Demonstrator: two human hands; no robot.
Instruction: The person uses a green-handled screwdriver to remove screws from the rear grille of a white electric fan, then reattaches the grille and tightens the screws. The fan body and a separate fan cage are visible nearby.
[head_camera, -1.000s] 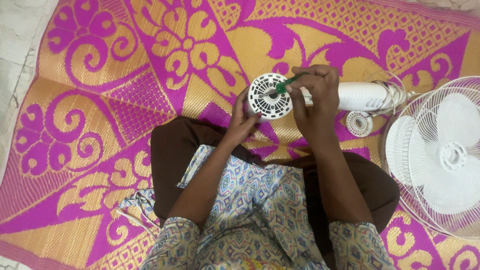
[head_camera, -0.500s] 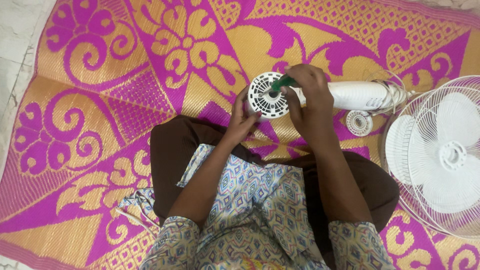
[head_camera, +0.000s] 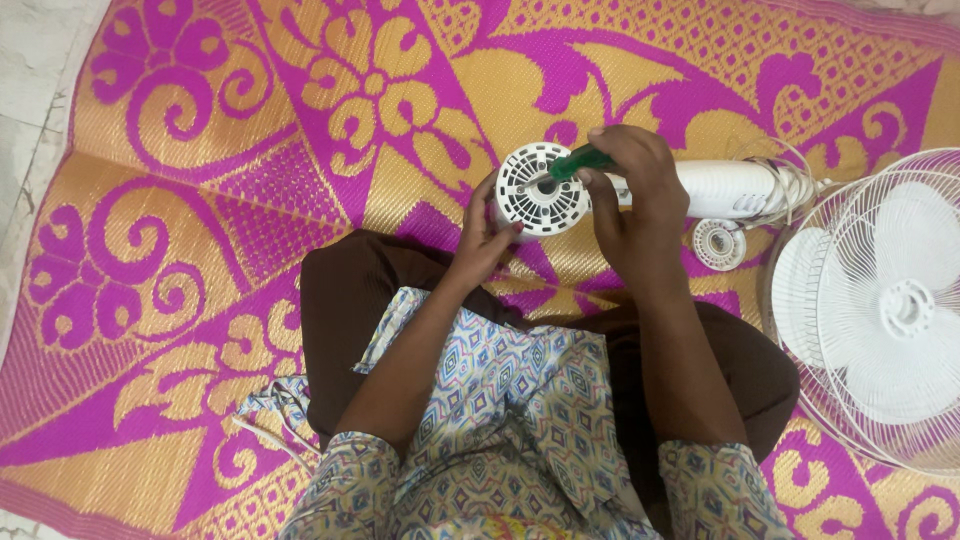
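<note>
I'm steadying the white vented motor housing (head_camera: 540, 190) with my left hand (head_camera: 482, 240), right hand (head_camera: 630, 195) clenching a green-handled screwdriver (head_camera: 578, 162); tilting risks the tip slipping.

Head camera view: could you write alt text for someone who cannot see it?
Seen from above, a seated person's right hand presses a green-handled screwdriver into a round white vented fan housing, steadied by the left hand. A white fan cage with blades lies to the right on a pink-and-gold patterned mat.
</note>
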